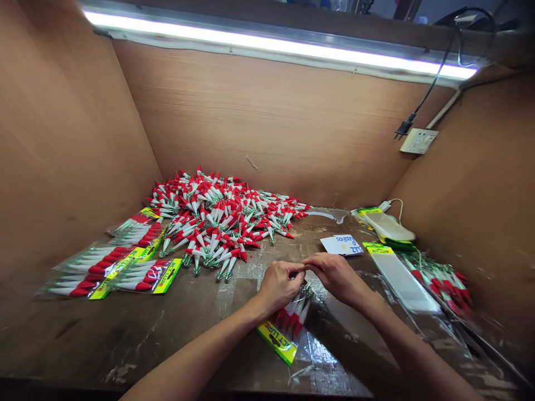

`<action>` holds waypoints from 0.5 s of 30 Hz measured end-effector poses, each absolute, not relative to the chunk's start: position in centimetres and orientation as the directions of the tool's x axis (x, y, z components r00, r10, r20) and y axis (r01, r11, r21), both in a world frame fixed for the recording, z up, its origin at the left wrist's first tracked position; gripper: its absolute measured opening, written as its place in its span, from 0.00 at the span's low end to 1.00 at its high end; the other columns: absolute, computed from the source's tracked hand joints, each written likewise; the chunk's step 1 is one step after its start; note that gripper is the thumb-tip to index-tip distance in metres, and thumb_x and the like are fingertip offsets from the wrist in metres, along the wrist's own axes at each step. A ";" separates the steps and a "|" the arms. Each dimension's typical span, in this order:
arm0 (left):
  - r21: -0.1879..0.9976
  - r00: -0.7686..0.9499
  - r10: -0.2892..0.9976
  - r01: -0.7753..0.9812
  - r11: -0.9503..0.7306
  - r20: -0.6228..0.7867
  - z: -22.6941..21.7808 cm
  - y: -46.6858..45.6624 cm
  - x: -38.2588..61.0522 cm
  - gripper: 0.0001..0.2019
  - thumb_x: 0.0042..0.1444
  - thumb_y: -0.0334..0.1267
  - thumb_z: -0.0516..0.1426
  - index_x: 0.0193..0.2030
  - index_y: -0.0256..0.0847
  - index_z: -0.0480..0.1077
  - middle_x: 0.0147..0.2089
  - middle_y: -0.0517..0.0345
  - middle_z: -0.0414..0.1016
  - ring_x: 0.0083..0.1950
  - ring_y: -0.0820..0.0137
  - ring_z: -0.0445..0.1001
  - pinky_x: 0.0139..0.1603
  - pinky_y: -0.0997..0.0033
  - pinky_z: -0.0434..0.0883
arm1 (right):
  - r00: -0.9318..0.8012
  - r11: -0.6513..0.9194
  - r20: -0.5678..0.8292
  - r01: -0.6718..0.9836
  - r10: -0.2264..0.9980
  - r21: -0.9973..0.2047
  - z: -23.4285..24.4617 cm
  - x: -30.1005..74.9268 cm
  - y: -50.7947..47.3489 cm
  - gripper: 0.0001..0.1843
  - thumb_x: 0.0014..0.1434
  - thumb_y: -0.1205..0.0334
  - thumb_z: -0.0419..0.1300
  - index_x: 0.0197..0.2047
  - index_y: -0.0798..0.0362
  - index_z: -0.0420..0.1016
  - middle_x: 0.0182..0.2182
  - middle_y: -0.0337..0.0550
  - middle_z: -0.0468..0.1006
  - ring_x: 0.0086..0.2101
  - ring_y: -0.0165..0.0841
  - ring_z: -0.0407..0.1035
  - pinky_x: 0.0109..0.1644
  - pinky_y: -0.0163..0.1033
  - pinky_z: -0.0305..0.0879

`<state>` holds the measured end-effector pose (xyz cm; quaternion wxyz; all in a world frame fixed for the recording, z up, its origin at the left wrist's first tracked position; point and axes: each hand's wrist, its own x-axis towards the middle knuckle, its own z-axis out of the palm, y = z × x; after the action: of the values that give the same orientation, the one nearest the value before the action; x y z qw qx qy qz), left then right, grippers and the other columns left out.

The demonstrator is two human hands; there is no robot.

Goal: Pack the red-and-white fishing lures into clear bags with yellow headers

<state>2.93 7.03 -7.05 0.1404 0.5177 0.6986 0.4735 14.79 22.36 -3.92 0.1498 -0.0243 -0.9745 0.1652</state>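
Note:
A clear plastic bag of fishing lures (295,314) lies on the table in front of me, its yellow-green header card (277,341) toward me. The lures inside are red and white with green tinsel tails. At the bag's far end, my left hand (281,285) is closed, thumb and fingers pinched on the plastic. My right hand (336,277) is closed too, its fingertips meeting the left ones at that same end. The film between the fingers is mostly hidden by them. Beyond my left hand spreads a large heap of loose lures (225,217).
Several filled lure bags (146,273) lie at left. On the right are bags with yellow headers (403,278), a stack of them behind (388,223), and a bunch of lures (443,281). A handwritten card (341,245) lies near my right hand. Wooden panels enclose the table.

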 end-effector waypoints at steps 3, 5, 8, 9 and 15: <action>0.796 -0.405 0.868 0.605 0.018 0.288 -7.1 7.0 3.3 0.15 0.60 0.36 0.53 0.39 0.40 0.82 0.28 0.56 0.78 0.28 0.68 0.69 0.32 0.72 0.58 | -0.948 0.978 0.297 0.056 0.115 -0.201 -4.0 15.2 22.0 0.12 0.69 0.66 0.52 0.40 0.50 0.77 0.35 0.43 0.80 0.36 0.37 0.74 0.40 0.38 0.63; 0.795 -0.404 0.869 0.606 0.019 0.288 -7.1 7.0 3.4 0.15 0.61 0.37 0.53 0.39 0.40 0.82 0.29 0.54 0.80 0.28 0.68 0.70 0.32 0.72 0.58 | -0.934 0.990 0.331 0.108 0.133 -0.094 -3.9 15.4 21.5 0.12 0.68 0.65 0.53 0.36 0.51 0.76 0.32 0.46 0.79 0.36 0.39 0.72 0.39 0.40 0.61; 0.825 -0.423 0.863 0.564 0.013 0.275 -7.1 7.1 3.3 0.16 0.63 0.41 0.53 0.38 0.40 0.83 0.32 0.52 0.82 0.28 0.67 0.71 0.32 0.71 0.59 | -0.876 0.975 0.431 0.175 0.218 -0.138 -4.2 15.5 20.6 0.11 0.68 0.64 0.53 0.36 0.51 0.75 0.33 0.48 0.79 0.38 0.40 0.71 0.42 0.42 0.60; 0.848 -0.431 0.864 0.529 0.008 0.261 -7.1 7.2 3.3 0.17 0.63 0.43 0.53 0.38 0.39 0.83 0.33 0.52 0.82 0.29 0.66 0.72 0.32 0.71 0.60 | -0.845 0.955 0.458 0.183 0.275 -0.234 -4.5 15.6 20.3 0.11 0.69 0.63 0.53 0.38 0.51 0.75 0.34 0.48 0.79 0.38 0.40 0.71 0.43 0.42 0.61; 0.962 -0.404 0.899 0.266 -0.063 0.171 -7.5 7.6 3.8 0.18 0.62 0.48 0.56 0.39 0.37 0.83 0.36 0.52 0.84 0.37 0.62 0.78 0.38 0.70 0.68 | -0.578 0.533 0.382 0.110 0.721 -0.839 -6.7 16.5 20.6 0.16 0.67 0.49 0.56 0.40 0.52 0.77 0.36 0.44 0.80 0.37 0.37 0.72 0.43 0.39 0.66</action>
<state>3.77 7.59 -7.46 0.2826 0.4671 0.6233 0.5599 16.50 20.63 -6.65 0.3767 -0.2629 -0.7903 0.4055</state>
